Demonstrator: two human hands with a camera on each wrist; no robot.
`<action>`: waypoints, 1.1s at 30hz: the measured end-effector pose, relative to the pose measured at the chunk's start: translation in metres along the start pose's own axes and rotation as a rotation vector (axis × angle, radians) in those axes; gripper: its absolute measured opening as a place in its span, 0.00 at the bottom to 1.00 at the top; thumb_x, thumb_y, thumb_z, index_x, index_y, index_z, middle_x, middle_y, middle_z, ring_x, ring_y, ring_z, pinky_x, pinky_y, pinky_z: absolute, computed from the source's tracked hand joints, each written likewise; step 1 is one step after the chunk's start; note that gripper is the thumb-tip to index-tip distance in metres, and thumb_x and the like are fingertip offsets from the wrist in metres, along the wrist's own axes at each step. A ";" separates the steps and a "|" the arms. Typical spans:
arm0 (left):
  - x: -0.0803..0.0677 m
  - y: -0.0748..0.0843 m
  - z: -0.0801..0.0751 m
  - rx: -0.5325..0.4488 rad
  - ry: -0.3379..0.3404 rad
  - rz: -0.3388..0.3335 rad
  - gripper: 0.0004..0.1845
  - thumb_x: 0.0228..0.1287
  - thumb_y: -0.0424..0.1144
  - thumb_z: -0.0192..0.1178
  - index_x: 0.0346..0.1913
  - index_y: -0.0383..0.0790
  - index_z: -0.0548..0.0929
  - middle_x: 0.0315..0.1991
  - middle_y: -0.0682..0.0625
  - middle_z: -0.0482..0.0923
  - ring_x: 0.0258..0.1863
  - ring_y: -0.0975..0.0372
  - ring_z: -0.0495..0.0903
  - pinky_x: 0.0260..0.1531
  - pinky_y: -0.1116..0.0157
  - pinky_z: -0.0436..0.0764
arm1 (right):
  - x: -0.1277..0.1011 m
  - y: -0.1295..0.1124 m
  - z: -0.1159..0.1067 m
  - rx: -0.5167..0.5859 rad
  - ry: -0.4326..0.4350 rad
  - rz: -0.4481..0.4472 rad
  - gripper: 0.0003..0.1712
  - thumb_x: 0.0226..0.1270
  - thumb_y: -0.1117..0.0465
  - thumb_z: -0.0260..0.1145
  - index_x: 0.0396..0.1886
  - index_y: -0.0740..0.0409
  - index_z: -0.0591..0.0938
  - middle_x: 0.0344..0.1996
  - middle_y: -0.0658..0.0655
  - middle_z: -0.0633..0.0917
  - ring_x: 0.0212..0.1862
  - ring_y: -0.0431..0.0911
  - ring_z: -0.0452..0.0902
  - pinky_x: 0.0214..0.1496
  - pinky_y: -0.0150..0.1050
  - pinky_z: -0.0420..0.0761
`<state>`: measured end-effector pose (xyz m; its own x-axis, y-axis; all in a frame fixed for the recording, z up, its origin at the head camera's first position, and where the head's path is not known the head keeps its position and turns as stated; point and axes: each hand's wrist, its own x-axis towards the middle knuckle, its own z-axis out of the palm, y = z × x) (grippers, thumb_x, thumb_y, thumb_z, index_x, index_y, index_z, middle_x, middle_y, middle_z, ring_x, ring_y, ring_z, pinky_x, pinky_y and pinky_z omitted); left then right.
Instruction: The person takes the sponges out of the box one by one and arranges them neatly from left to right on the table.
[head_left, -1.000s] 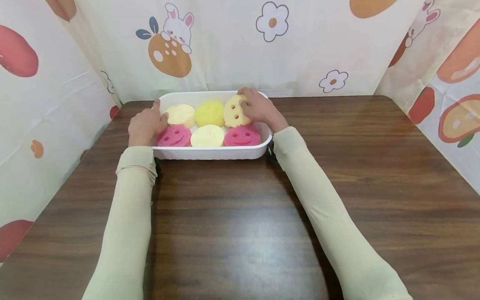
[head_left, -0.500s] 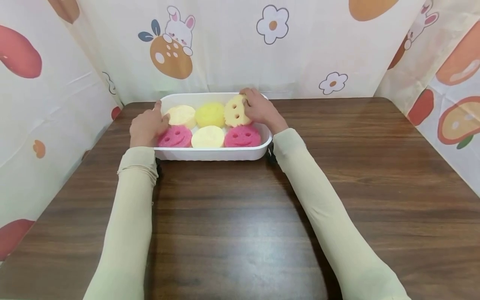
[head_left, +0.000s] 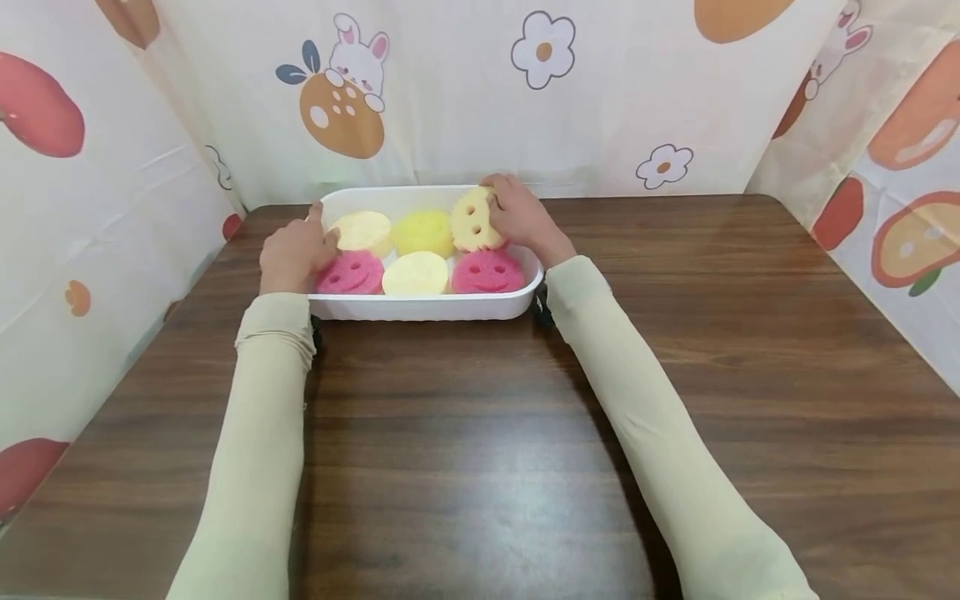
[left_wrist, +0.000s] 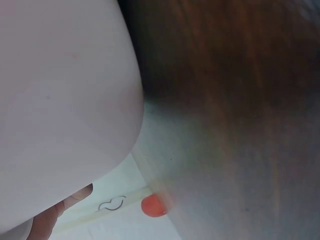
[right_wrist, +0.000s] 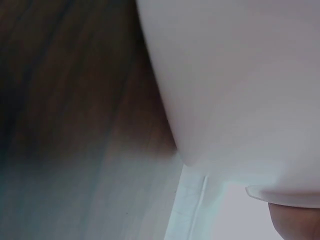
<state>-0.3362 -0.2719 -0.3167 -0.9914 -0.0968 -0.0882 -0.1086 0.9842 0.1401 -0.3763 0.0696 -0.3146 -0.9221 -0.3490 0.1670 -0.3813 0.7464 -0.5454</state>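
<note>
Your right hand (head_left: 519,218) pinches a pale yellow smiley sponge (head_left: 474,221), tilted on edge at the far right corner of the white tray (head_left: 420,307). Your left hand (head_left: 292,250) curls over the tray's left rim, fingertips by a cream sponge (head_left: 363,231). Packed close around them lie a bright yellow sponge (head_left: 422,232), two pink smiley sponges (head_left: 350,273) (head_left: 488,272) and another cream one (head_left: 415,273). The tray sits at the far side of a dark wooden table (head_left: 525,450), walled by cartoon-print cloth (head_left: 450,92). Both wrist cameras see little beyond the tray's white wall.
</note>
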 end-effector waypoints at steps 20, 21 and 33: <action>-0.004 -0.001 0.001 -0.009 -0.008 -0.013 0.40 0.76 0.58 0.35 0.80 0.42 0.35 0.68 0.24 0.63 0.60 0.30 0.70 0.58 0.34 0.71 | -0.001 -0.001 0.004 0.091 0.065 -0.022 0.26 0.80 0.58 0.42 0.71 0.61 0.66 0.68 0.61 0.71 0.69 0.51 0.65 0.77 0.43 0.62; -0.005 -0.002 0.002 -0.009 -0.010 -0.015 0.40 0.76 0.58 0.35 0.80 0.42 0.35 0.69 0.24 0.63 0.61 0.30 0.69 0.58 0.33 0.71 | -0.001 -0.001 0.004 0.098 0.070 -0.026 0.26 0.80 0.58 0.42 0.71 0.61 0.66 0.68 0.61 0.71 0.68 0.51 0.65 0.76 0.43 0.62; -0.006 -0.001 -0.001 -0.020 -0.010 0.013 0.40 0.76 0.58 0.34 0.80 0.41 0.35 0.69 0.23 0.61 0.62 0.29 0.68 0.59 0.33 0.70 | -0.001 0.001 0.001 0.153 0.127 -0.024 0.25 0.80 0.58 0.41 0.71 0.62 0.66 0.68 0.60 0.71 0.70 0.49 0.64 0.77 0.42 0.62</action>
<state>-0.3303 -0.2721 -0.3149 -0.9920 -0.0821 -0.0959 -0.0968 0.9822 0.1607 -0.3757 0.0698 -0.3160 -0.9176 -0.2841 0.2781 -0.3975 0.6409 -0.6567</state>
